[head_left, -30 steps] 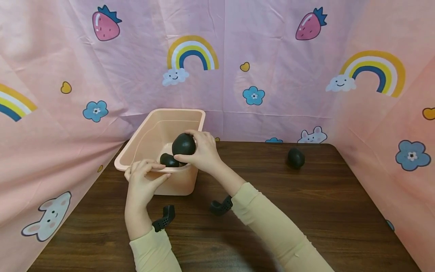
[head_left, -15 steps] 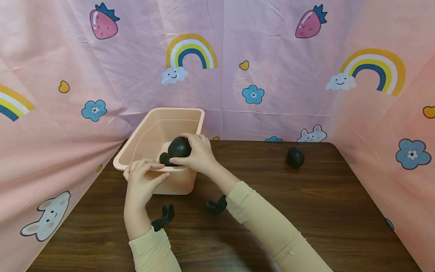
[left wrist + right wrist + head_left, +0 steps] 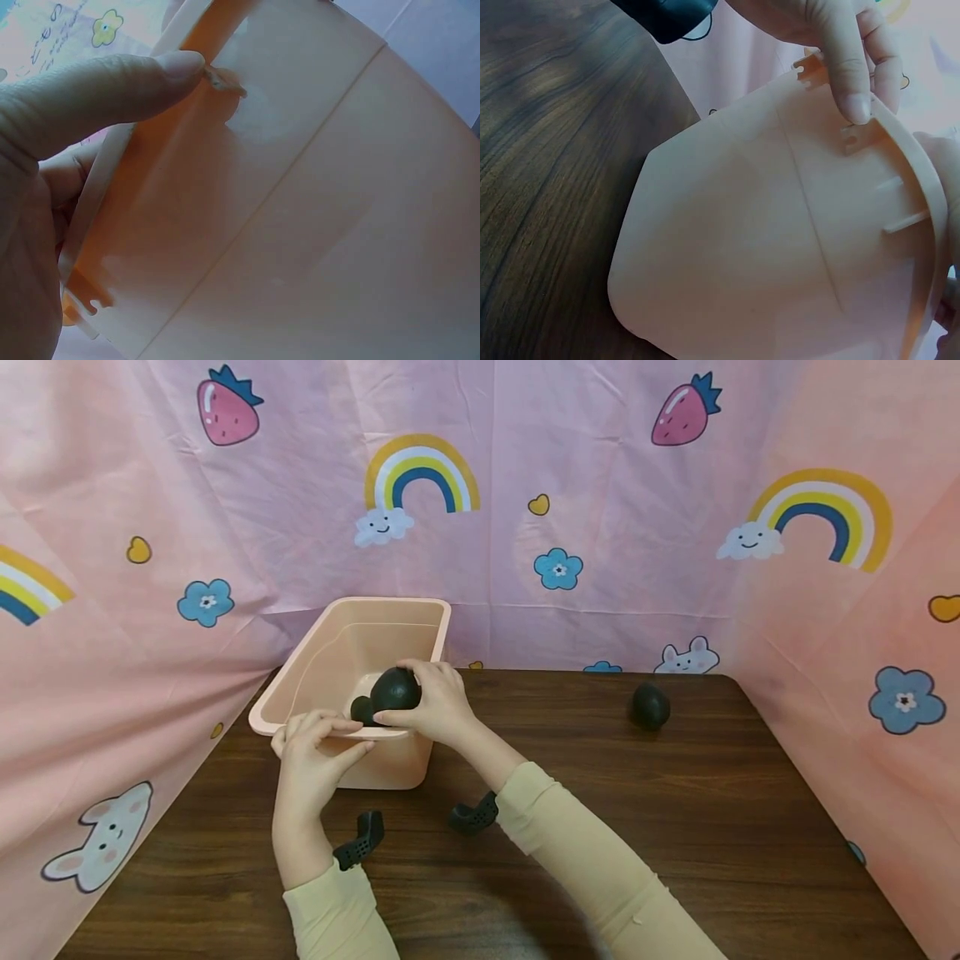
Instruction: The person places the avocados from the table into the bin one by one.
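Observation:
In the head view a peach-coloured plastic bin (image 3: 390,770) stands at the left of the table. My right hand (image 3: 444,703) holds a dark, egg-shaped avocado (image 3: 395,690) between thumb and fingers, low inside the bin near its front right. Another dark avocado (image 3: 362,711) lies in the bin, partly hidden behind the held one. At the front rim my left hand (image 3: 309,760) grips the bin. The left wrist view has its thumb (image 3: 142,86) against the bin's outer wall (image 3: 300,225), with fingers behind the rim. In the right wrist view the held avocado is hidden.
One more dark avocado (image 3: 649,707) lies at the back right of the brown wooden table (image 3: 600,793). A patterned pink cloth (image 3: 600,460) hangs around the back and sides. Black wrist-worn camera mounts (image 3: 362,841) jut inward from both wrists.
My right hand has moved left and down into the bin with the avocado, covering more of the one lying there. The left hand keeps its place on the rim.

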The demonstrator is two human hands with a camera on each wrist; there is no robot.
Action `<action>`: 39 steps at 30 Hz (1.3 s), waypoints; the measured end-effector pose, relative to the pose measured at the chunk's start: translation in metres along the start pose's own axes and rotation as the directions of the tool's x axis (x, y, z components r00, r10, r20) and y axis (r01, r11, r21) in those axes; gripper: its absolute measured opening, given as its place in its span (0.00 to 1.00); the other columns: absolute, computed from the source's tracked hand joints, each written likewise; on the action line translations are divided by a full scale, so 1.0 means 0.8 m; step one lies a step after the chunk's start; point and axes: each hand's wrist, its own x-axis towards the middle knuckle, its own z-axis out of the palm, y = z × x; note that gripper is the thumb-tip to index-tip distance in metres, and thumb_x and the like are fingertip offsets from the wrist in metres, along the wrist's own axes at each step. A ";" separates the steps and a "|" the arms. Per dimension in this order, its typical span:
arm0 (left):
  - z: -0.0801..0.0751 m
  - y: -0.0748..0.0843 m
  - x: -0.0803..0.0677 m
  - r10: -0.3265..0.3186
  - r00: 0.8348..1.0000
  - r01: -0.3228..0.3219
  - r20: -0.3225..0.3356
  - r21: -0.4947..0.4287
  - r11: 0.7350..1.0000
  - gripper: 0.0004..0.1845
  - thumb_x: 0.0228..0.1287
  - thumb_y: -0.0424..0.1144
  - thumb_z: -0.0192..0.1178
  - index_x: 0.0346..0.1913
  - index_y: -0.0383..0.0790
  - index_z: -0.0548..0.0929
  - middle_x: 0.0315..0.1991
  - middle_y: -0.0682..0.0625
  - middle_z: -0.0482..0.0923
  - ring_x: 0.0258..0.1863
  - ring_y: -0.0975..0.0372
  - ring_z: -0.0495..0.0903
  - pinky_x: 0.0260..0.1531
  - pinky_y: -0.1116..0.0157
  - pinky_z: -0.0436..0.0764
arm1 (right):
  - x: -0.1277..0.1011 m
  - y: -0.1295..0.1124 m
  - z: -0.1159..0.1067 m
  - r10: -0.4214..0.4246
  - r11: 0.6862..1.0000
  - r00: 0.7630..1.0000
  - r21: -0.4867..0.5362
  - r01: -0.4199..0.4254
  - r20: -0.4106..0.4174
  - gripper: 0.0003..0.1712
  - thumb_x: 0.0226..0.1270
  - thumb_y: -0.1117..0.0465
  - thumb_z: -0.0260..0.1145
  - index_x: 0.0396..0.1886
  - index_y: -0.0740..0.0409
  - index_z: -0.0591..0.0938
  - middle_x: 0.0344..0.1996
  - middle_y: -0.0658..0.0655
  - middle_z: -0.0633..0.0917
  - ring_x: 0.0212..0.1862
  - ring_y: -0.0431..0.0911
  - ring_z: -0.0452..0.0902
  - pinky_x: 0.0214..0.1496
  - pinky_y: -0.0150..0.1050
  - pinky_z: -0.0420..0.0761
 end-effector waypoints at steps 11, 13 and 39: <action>0.000 -0.002 -0.001 0.000 1.000 0.000 -0.004 -0.005 1.000 0.15 0.39 0.28 0.78 0.34 0.38 0.87 0.36 0.50 0.79 0.46 0.58 0.66 0.58 0.53 0.42 | -0.001 -0.002 -0.003 0.022 1.000 0.998 -0.012 -0.021 0.056 0.47 0.47 0.34 0.73 0.66 0.46 0.70 0.58 0.46 0.76 0.61 0.47 0.61 0.67 0.48 0.52; 0.000 -0.002 -0.001 -0.001 1.000 0.001 -0.004 -0.004 1.000 0.15 0.39 0.29 0.78 0.34 0.39 0.87 0.36 0.50 0.79 0.46 0.58 0.66 0.58 0.52 0.41 | -0.001 -0.003 -0.003 0.022 1.000 0.998 -0.014 -0.022 0.064 0.47 0.48 0.33 0.72 0.66 0.46 0.70 0.58 0.46 0.76 0.62 0.47 0.60 0.67 0.48 0.50; 0.001 -0.003 -0.001 0.009 1.000 -0.009 -0.014 -0.008 1.000 0.15 0.39 0.30 0.78 0.34 0.37 0.87 0.36 0.50 0.80 0.45 0.58 0.66 0.57 0.53 0.41 | -0.014 0.013 -0.006 -0.090 0.996 0.993 0.019 0.089 0.075 0.47 0.55 0.34 0.68 0.70 0.47 0.65 0.64 0.46 0.71 0.68 0.44 0.56 0.67 0.50 0.50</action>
